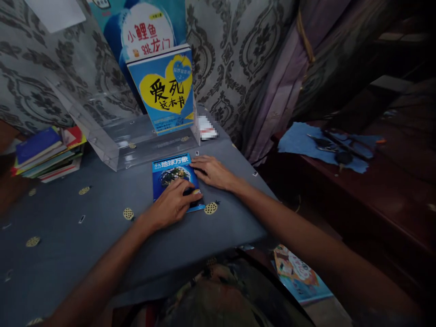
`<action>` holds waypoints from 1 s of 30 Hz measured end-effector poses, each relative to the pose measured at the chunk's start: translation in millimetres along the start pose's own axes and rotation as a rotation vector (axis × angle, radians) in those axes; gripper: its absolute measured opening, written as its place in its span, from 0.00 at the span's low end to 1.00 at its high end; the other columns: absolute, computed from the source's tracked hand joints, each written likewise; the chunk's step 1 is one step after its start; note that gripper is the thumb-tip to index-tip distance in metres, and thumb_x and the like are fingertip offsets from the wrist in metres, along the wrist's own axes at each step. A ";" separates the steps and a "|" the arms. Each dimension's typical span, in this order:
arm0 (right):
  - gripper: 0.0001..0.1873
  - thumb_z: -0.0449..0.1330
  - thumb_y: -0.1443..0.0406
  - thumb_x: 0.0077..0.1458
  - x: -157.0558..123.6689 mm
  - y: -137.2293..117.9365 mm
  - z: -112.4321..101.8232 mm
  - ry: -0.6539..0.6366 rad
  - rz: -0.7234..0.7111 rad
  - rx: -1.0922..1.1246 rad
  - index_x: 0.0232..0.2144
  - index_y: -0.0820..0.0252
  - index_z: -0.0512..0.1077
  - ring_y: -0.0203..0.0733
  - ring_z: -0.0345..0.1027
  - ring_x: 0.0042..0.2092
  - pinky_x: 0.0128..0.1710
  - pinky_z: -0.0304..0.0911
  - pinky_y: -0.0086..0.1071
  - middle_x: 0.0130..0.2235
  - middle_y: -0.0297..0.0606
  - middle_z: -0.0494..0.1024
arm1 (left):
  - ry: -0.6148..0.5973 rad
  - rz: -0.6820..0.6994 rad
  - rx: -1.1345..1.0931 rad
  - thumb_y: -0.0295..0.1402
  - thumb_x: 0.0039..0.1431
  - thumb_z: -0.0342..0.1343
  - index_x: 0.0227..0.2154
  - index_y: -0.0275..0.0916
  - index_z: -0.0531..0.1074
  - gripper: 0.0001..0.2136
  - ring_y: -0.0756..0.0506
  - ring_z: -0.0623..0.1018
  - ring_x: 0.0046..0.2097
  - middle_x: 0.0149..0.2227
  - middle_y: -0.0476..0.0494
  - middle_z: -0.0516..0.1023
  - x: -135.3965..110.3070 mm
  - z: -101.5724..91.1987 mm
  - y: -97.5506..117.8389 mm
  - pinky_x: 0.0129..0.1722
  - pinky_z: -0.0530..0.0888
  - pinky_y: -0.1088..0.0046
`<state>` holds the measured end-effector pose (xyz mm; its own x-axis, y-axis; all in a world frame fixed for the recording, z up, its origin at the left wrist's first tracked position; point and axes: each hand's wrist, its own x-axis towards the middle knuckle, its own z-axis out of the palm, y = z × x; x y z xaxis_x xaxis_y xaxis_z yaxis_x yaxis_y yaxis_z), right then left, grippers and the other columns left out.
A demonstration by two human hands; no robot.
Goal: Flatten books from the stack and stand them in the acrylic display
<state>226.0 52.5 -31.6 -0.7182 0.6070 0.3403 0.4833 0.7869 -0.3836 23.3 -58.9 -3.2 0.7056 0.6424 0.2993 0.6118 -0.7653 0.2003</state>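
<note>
A blue book (160, 179) with a globe picture and white Chinese title on its cover lies closed on the grey cloth of the table (102, 236). My left hand (173, 202) rests across the lower part of the cover, fingers stretched out over the globe and thumb pointing right. At the book's upper right edge lies my right hand (213, 172), its fingers extended and the tips touching the cover's side. Both hands are flat rather than wrapped round anything. Part of the cover is hidden under the left hand.
A clear acrylic stand (112, 150) behind the book holds a blue book with a yellow heart (166, 95) and a taller teal book (150, 22). Stacked books (47, 152) sit at left. Right, a blue cloth (299, 141) bears scissors-like tools. Another book (299, 277) lies below the table edge.
</note>
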 end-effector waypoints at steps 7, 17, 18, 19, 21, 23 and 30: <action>0.19 0.55 0.65 0.66 -2.0 -6.6 3.4 0.004 0.068 -0.005 0.56 0.62 0.75 0.55 0.66 0.62 0.61 0.61 0.53 0.58 0.50 0.76 | -0.046 0.014 -0.034 0.22 0.65 0.48 0.53 0.45 0.76 0.20 0.42 0.71 0.52 0.49 0.39 0.74 -3.7 -6.9 6.9 0.54 0.72 0.58; 0.21 0.55 0.61 0.66 -3.3 -20.2 11.8 0.039 0.140 -0.073 0.57 0.61 0.73 0.56 0.65 0.61 0.60 0.60 0.53 0.59 0.52 0.75 | 0.260 -0.485 0.147 0.31 0.69 0.47 0.56 0.39 0.72 0.17 0.37 0.73 0.55 0.54 0.33 0.75 -18.8 1.6 -27.0 0.55 0.71 0.53; 0.21 0.55 0.61 0.66 -3.3 -22.0 13.1 0.044 0.144 -0.087 0.58 0.62 0.73 0.57 0.65 0.62 0.61 0.60 0.53 0.60 0.53 0.74 | 0.282 -0.600 0.194 0.33 0.69 0.48 0.59 0.37 0.70 0.18 0.35 0.72 0.57 0.57 0.30 0.73 -21.5 3.2 -33.8 0.56 0.70 0.50; 0.22 0.54 0.60 0.66 -3.2 -23.8 14.5 0.049 0.149 -0.100 0.58 0.63 0.72 0.57 0.65 0.62 0.61 0.60 0.53 0.60 0.54 0.74 | 0.290 -0.691 0.229 0.36 0.69 0.48 0.60 0.36 0.67 0.20 0.32 0.71 0.59 0.59 0.27 0.71 -24.1 4.9 -40.2 0.57 0.69 0.47; 0.22 0.53 0.59 0.67 -2.8 -26.9 17.6 0.058 0.159 -0.119 0.58 0.63 0.72 0.57 0.64 0.62 0.61 0.59 0.54 0.60 0.54 0.74 | 0.273 -0.782 0.243 0.40 0.70 0.47 0.62 0.33 0.64 0.23 0.29 0.68 0.64 0.61 0.23 0.70 -28.4 8.9 -50.3 0.59 0.66 0.43; 0.23 0.53 0.59 0.67 -2.3 -29.2 20.8 0.065 0.169 -0.130 0.58 0.64 0.71 0.58 0.64 0.62 0.61 0.60 0.55 0.60 0.55 0.74 | 0.256 -0.788 0.203 0.41 0.71 0.46 0.63 0.32 0.62 0.24 0.29 0.66 0.66 0.62 0.21 0.70 -31.2 13.0 -56.1 0.61 0.64 0.42; 0.22 0.53 0.60 0.66 -3.1 -28.1 27.9 0.118 0.163 -0.147 0.58 0.60 0.72 0.57 0.66 0.61 0.61 0.62 0.55 0.59 0.52 0.74 | 0.411 -0.718 -0.078 0.40 0.69 0.47 0.64 0.37 0.60 0.24 0.35 0.67 0.66 0.63 0.28 0.70 -34.4 17.1 -63.3 0.65 0.63 0.46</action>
<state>200.7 25.4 -45.8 -0.5654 0.7291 0.3857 0.6620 0.6801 -0.3152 -33.6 -31.8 -42.0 -0.0433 0.9208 0.3877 0.8261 -0.1852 0.5322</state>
